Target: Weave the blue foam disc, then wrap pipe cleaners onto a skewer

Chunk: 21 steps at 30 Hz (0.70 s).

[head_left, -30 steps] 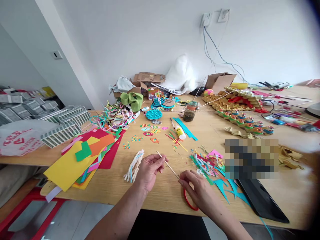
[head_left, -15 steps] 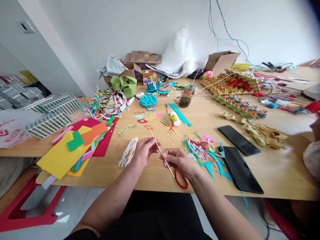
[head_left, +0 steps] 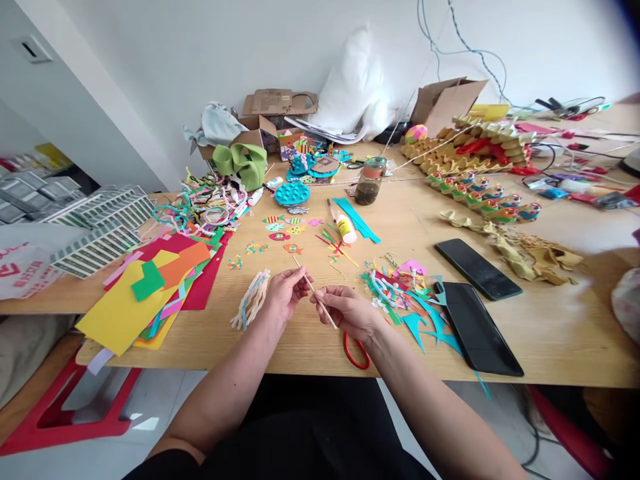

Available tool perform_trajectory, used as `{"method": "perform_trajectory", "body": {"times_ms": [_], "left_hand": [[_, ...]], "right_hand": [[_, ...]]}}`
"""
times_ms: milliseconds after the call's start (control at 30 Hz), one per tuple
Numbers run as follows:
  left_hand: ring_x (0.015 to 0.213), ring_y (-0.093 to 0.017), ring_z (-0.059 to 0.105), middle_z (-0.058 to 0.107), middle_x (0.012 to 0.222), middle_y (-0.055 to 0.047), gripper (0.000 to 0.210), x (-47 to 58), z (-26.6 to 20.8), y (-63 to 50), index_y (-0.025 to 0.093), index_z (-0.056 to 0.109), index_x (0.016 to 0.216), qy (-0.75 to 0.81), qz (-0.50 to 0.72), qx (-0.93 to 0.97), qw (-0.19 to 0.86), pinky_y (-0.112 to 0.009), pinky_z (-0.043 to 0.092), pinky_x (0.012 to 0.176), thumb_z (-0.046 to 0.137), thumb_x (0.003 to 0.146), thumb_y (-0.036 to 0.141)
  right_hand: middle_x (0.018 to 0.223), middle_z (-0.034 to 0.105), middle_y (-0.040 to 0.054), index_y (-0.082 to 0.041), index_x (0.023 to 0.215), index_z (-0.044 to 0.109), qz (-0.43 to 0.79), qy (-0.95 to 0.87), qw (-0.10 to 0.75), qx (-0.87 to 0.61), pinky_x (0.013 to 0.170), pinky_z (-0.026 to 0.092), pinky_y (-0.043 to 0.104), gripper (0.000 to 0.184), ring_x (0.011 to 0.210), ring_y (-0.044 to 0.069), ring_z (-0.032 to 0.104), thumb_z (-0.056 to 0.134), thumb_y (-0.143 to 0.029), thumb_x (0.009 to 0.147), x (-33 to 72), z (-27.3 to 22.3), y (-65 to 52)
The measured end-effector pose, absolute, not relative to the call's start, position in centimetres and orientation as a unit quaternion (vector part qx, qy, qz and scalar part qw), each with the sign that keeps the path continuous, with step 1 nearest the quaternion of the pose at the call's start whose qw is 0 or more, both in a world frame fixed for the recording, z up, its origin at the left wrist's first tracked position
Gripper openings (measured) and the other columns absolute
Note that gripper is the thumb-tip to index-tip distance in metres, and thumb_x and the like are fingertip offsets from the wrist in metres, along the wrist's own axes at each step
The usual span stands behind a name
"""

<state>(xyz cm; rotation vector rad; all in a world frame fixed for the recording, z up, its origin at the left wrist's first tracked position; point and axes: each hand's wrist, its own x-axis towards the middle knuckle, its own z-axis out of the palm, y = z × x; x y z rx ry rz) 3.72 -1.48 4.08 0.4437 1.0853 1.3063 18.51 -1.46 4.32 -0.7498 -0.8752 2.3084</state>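
A thin pale wooden stick point(head_left: 328, 315) slants between my hands above the table. My left hand point(head_left: 286, 295) pinches it near its upper end, and the fingers of my right hand point(head_left: 346, 309) close on it lower down. Under my right wrist lie red-handled scissors point(head_left: 356, 353), their blades hidden. Left of my left hand is a bundle of pale twisted strands point(head_left: 253, 299). Beyond the stick's tip rests an orange paper fish point(head_left: 293, 249), with several other coloured paper fish point(head_left: 278, 237) behind it. A white glue bottle point(head_left: 346, 228) lies past the hands.
Coloured paper sheets point(head_left: 113, 310) overlap at the left. Paper scraps point(head_left: 400, 287) and two black phones or tablets point(head_left: 483, 330) lie at the right. Farther back are a blue scalloped dish point(head_left: 293, 194), a glass jar point(head_left: 370, 183) and egg-carton pieces point(head_left: 440, 160).
The view has shifted slightly. My right hand has come a little closer to my left along the stick, and the stick's lower end sits nearer my right hand.
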Motion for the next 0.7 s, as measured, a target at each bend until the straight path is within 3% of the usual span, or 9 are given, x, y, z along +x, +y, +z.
{"method": "perform_trajectory", "body": {"times_ms": [267, 433, 700], "left_hand": [[0.048, -0.008, 0.057, 0.065, 0.06, -0.002, 0.023, 3.0, 5.4, -0.7, 0.012, 0.062, 0.073, 0.484, 0.651, 0.179, 0.556, -0.017, 0.044, 0.042, 0.075, 0.06, 0.026], [0.048, -0.008, 0.057, 0.066, 0.06, -0.002, 0.026, 2.7, 6.0, -0.5, 0.012, 0.061, 0.073, 0.472, 0.685, 0.209, 0.514, -0.017, 0.047, 0.045, 0.076, 0.059, 0.028], [0.048, -0.009, 0.059, 0.065, 0.062, -0.001, 0.027, 3.5, 5.6, -0.8, 0.013, 0.059, 0.077, 0.456, 0.719, 0.264, 0.453, -0.018, 0.047, 0.047, 0.073, 0.065, 0.032]], "right_hand": [[0.054, 0.064, 0.0037, -0.011, 0.075, 0.067, 0.825, -0.361, 0.295, -0.319, 0.046, 0.037, 0.02, 0.039, 0.044, 0.007, 0.052, 0.065, -0.05, 0.075, 20.3, 4.8, -2.9], [0.058, 0.065, 0.0023, -0.014, 0.066, 0.064, 0.785, -0.387, 0.351, -0.333, 0.05, 0.037, 0.021, 0.03, 0.05, 0.007, 0.052, 0.074, -0.043, 0.067, 21.5, 5.6, -4.0], [0.065, 0.069, 0.0055, -0.013, 0.069, 0.065, 0.734, -0.419, 0.376, -0.381, 0.054, 0.041, 0.023, 0.031, 0.055, 0.009, 0.055, 0.073, -0.043, 0.068, 21.6, 5.1, -4.2]]}}
